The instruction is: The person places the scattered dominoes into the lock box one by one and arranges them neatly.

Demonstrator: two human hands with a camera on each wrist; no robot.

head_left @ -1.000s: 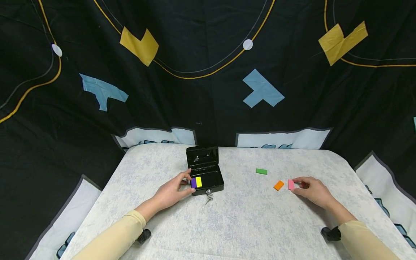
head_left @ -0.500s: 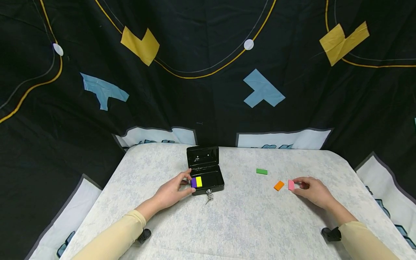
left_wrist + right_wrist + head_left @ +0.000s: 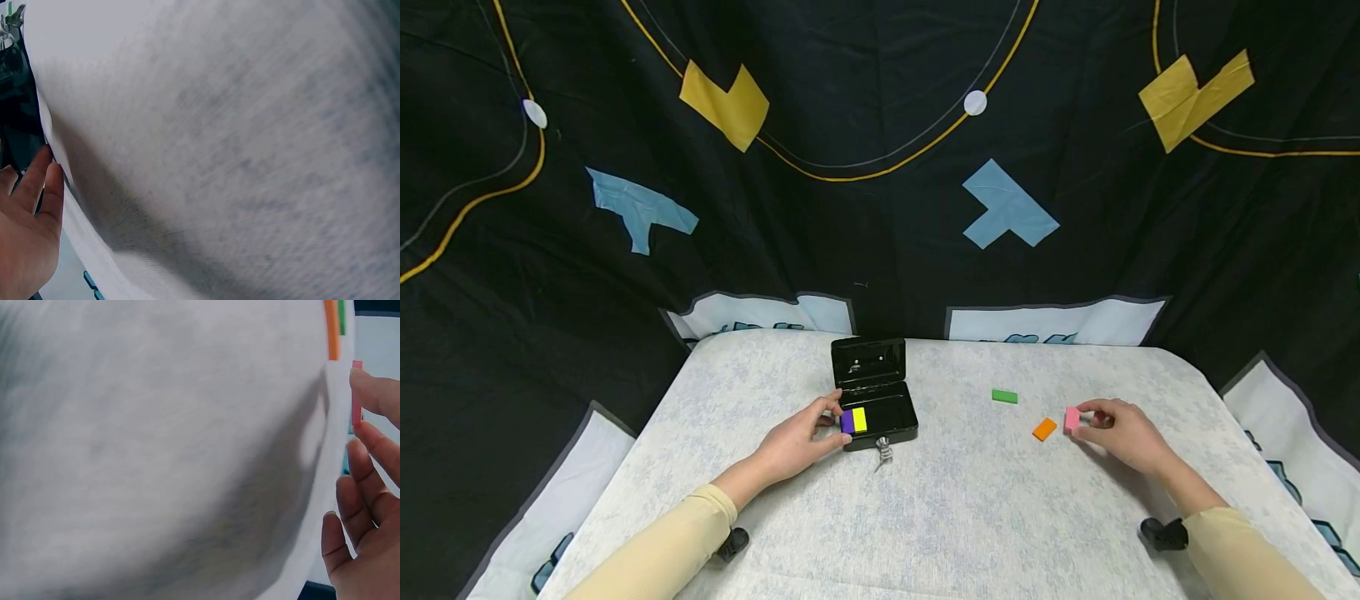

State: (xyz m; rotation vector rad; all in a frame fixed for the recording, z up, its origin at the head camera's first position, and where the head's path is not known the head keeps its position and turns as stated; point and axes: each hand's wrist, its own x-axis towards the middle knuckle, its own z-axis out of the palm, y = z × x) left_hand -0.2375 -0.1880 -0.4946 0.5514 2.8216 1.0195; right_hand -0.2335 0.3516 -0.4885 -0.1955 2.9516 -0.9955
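Note:
A small black metal cash box [image 3: 889,410] stands with its lid [image 3: 868,360] raised. Inside, along the left wall, lie a purple block [image 3: 847,422] and a yellow block [image 3: 859,419]. My left hand [image 3: 793,437] holds the box's left end, thumb at the front corner and index finger toward the hinge. Over on the right, my right hand [image 3: 1123,433] pinches a pink block [image 3: 1071,419] between thumb and index finger; its other fingers [image 3: 353,503] are loosely bent in the right wrist view. An orange block [image 3: 1044,429] lies just left of the pink one.
A green block [image 3: 1004,396] lies farther back on the cloth-covered table [image 3: 955,500]. Keys [image 3: 883,452] hang from the box's front lock. Dark patterned curtain [image 3: 865,275] rises behind the table's far edge.
The pink block has risen slightly and tipped in my right hand, showing more of its side. The left hand and the box have stayed in place.

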